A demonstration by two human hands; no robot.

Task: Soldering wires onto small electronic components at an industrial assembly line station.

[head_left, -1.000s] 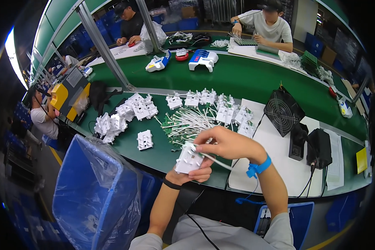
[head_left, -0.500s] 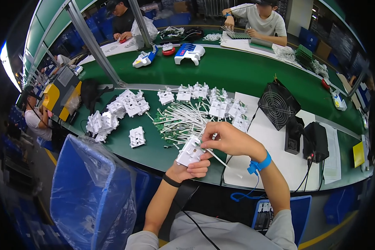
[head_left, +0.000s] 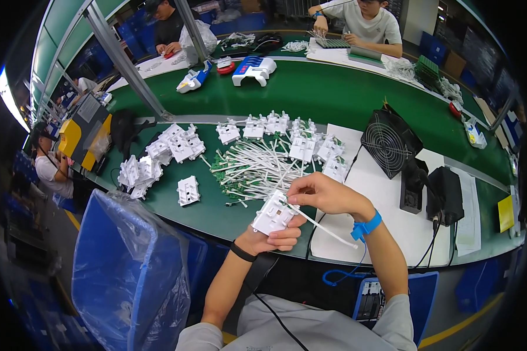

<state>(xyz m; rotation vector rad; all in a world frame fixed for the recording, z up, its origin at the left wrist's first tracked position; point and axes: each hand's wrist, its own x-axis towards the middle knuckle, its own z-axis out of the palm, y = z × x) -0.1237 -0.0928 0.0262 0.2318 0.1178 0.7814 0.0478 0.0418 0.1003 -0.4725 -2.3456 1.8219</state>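
Note:
My left hand (head_left: 274, 238) grips a white plastic housing (head_left: 271, 217) with a small square opening, tilted above the bench's front edge. At the housing's upper right edge, my right hand (head_left: 329, 195) is closed in a pinch on the end of a white cable (head_left: 328, 230). The cable's free end hangs toward the lower right. My fingertips hide how the pinched end meets the housing. Just beyond my hands lies a heap of white cables with small green boards (head_left: 257, 165). A single white housing (head_left: 188, 191) rests left of the heap.
More white housings are piled at the left (head_left: 140, 174) and behind the cables (head_left: 303, 146). A black fan (head_left: 386, 145) and black boxes stand right. A lined blue bin (head_left: 108, 263) is at the lower left. Across the green conveyor (head_left: 334, 93), two people work.
My right fingers stay at the housing's edge while the cable's free end has swung right. The blue-and-white device on the conveyor has moved left.

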